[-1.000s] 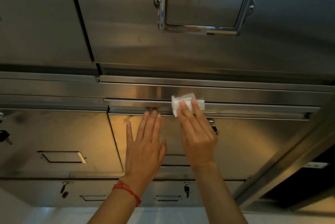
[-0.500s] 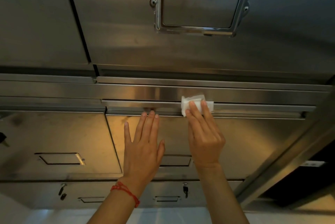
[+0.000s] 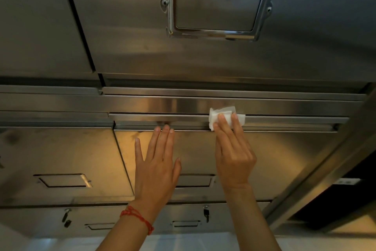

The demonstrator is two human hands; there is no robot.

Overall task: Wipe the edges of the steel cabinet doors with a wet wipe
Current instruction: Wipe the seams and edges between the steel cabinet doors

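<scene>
Two right hand (image 3: 234, 155) fingers (image 3: 222, 121) press wet wipe (image 3: 225, 117) onto door edge (image 3: 183, 117).

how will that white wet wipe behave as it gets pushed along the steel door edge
The folded white wet wipe looks soft and floppy: its corners stick out unevenly past the right hand. It probably slides easily on the smooth steel door edge, yet may bunch under the fingers.

- The right hand (image 3: 234, 153) has slid the wet wipe (image 3: 226, 117) rightward along the door's top edge (image 3: 284, 120), its fingers (image 3: 222, 123) pressing on it.
- The gap to the left hand's (image 3: 156, 167) fingers has widened.
</scene>
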